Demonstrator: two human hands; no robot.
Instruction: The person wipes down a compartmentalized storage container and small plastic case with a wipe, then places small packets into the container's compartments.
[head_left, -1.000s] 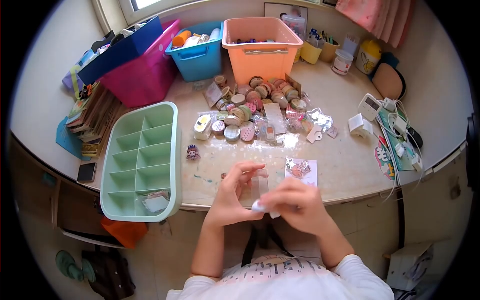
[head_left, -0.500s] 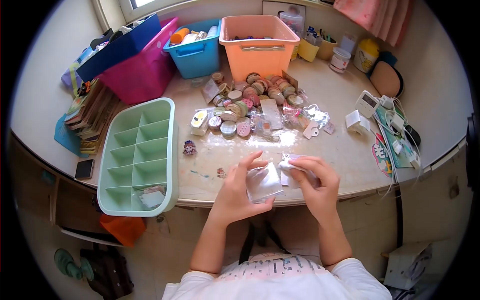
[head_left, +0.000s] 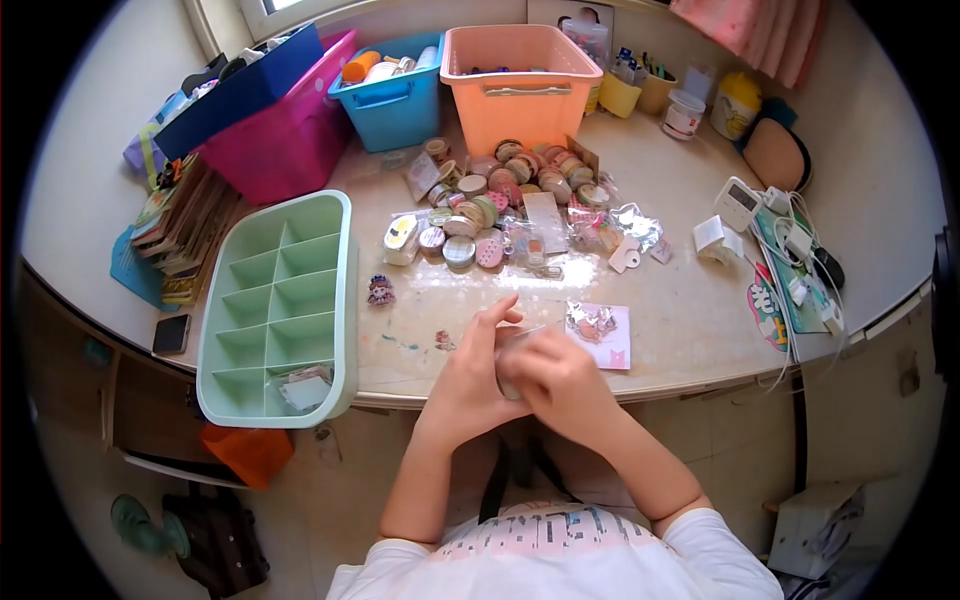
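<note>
Near the front edge of the desk, my left hand (head_left: 470,385) is closed around a clear plastic bag (head_left: 508,378), which is mostly covered by my right hand. The curled fingers of my right hand (head_left: 565,385) press over the bag, and what they pinch is hidden. Just beyond my right hand, a pink-white card (head_left: 612,345) lies on the desk, with a clear packet of small stickers (head_left: 592,322) on it. A small cartoon figure piece (head_left: 380,290) lies to the left of my hands.
A green divided box (head_left: 345,300) on the left has small packets in one front compartment. Washi tape rolls (head_left: 460,252) and packets are heaped mid-desk. Behind stand orange (head_left: 520,110), blue (head_left: 395,115) and magenta bins (head_left: 275,160). White cables (head_left: 795,240) lie at right.
My right hand has moved left onto the plastic bag in my left hand. The card and sticker packet, partly covered before, now lie uncovered on the desk.
</note>
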